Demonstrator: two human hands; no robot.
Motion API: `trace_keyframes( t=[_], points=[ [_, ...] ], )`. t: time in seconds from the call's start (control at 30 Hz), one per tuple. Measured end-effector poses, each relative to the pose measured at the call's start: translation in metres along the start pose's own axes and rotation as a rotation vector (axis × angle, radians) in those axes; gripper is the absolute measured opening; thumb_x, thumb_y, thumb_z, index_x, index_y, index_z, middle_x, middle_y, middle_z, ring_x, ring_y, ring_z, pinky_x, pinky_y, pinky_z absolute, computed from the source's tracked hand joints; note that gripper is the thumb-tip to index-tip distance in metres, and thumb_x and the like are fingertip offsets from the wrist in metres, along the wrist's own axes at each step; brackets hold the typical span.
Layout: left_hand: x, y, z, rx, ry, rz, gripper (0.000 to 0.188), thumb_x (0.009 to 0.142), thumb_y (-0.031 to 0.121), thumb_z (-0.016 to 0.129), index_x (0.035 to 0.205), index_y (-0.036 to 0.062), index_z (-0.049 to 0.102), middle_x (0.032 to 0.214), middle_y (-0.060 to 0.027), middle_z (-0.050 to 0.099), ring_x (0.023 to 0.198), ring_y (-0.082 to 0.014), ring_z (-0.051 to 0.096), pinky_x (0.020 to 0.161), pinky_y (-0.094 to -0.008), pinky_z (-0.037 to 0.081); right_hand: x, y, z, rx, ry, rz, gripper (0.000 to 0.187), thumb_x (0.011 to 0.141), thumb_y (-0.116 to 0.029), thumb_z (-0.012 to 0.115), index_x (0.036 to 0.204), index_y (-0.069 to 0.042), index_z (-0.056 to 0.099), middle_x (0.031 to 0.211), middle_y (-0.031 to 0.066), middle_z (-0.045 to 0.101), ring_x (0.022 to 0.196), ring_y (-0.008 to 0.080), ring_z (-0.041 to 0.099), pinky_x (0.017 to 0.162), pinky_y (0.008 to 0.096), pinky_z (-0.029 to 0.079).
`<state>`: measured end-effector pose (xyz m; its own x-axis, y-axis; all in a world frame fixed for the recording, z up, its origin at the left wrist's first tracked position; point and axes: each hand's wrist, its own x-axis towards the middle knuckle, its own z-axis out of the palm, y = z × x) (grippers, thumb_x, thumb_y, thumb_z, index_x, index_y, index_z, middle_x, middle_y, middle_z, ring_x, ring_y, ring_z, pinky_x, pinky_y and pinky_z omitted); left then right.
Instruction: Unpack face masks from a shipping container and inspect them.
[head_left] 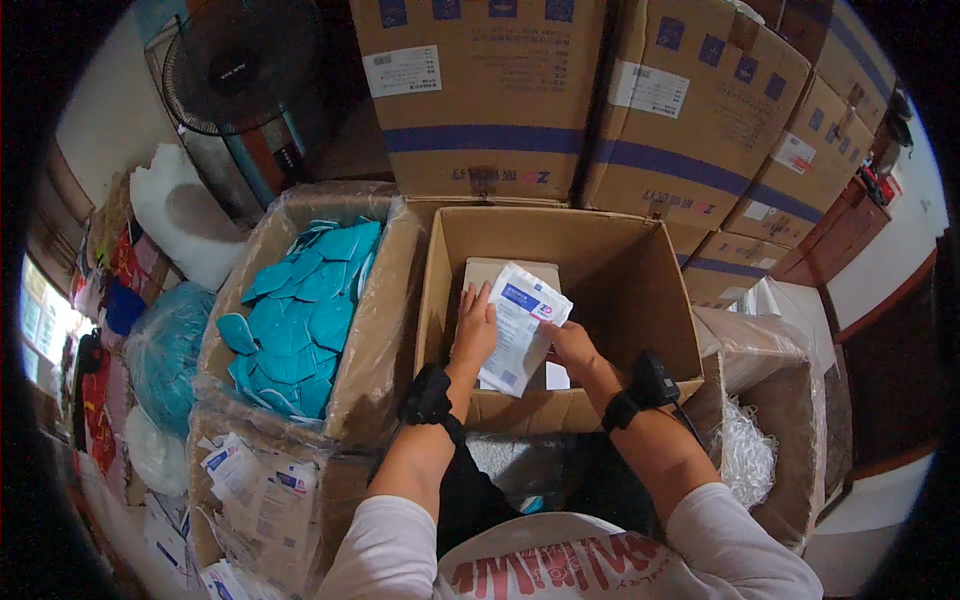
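Over an open cardboard box (559,221) I hold a flat white packet (522,330) with a blue printed panel, tilted slightly. My left hand (474,328) grips its left edge, fingers pointing up along the side. At the right edge, my right hand (574,348) pinches the packet between thumb and fingers. Below it, inside the box, a plain tan carton surface (487,270) and a bit of something white (557,377) show; the packet hides the rest. Each wrist wears a black strapped device.
Left stands a plastic-lined box (383,330) full of teal folded pieces (305,305). Nearer is a box of printed packets (285,505). At right, a box holds white stringy loops (750,455). Large cartons (480,110) are stacked behind; a black fan (240,65) stands back left.
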<state>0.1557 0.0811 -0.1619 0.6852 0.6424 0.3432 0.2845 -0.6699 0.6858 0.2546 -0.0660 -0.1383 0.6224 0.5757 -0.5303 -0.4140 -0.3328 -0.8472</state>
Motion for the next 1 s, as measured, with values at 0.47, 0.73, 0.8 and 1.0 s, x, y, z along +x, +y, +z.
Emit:
trace_keyframes(
  t=[0.47, 0.73, 0.8, 1.0],
  points=[
    [0.009, 0.085, -0.098, 0.055, -0.365, 0.25, 0.022, 0.082, 0.025, 0.051, 0.098, 0.0091, 0.056, 0.091, -0.0119, 0.061, 0.086, -0.0309, 0.056, 0.072, -0.0396, 0.043, -0.062, -0.075, -0.027, -0.904, 0.017, -1.214, 0.038, 0.082, -0.029, 0.056, 0.11, -0.005, 0.049, 0.103, 0.0175, 0.056, 0.094, 0.0325, 0.055, 0.078, 0.0388, 0.045],
    [-0.029, 0.122, -0.137, 0.143, -0.535, 0.604, 0.019, 0.084, 0.024, 0.048, 0.084, 0.0074, 0.056, 0.08, -0.0104, 0.059, 0.081, -0.0293, 0.055, 0.069, -0.0402, 0.041, -0.127, -0.093, -0.011, -1.392, -0.557, -0.8, 0.033, 0.083, -0.035, 0.05, 0.079, -0.004, 0.06, 0.073, 0.0173, 0.06, 0.07, 0.0355, 0.057, 0.063, 0.0421, 0.046],
    [-0.044, 0.117, -0.138, 0.119, -0.644, 0.473, 0.02, 0.085, 0.023, 0.046, 0.084, 0.0058, 0.055, 0.079, -0.0122, 0.058, 0.08, -0.0309, 0.055, 0.068, -0.0396, 0.041, -0.135, -0.081, -0.008, -1.333, -0.579, -1.004, 0.03, 0.082, -0.033, 0.053, 0.077, -0.004, 0.06, 0.071, 0.0164, 0.059, 0.065, 0.035, 0.057, 0.058, 0.0414, 0.046],
    [-0.087, 0.086, -0.109, -0.454, -0.627, 0.196, 0.022, 0.09, 0.018, 0.041, 0.082, -0.0004, 0.05, 0.07, -0.0089, 0.05, 0.068, -0.0179, 0.049, 0.066, -0.0302, 0.041, -0.158, -0.056, -0.001, -1.482, -0.526, -1.393, 0.017, 0.077, -0.025, 0.056, 0.072, -0.009, 0.058, 0.065, 0.0059, 0.056, 0.059, 0.0235, 0.057, 0.049, 0.0351, 0.047]
  ],
)
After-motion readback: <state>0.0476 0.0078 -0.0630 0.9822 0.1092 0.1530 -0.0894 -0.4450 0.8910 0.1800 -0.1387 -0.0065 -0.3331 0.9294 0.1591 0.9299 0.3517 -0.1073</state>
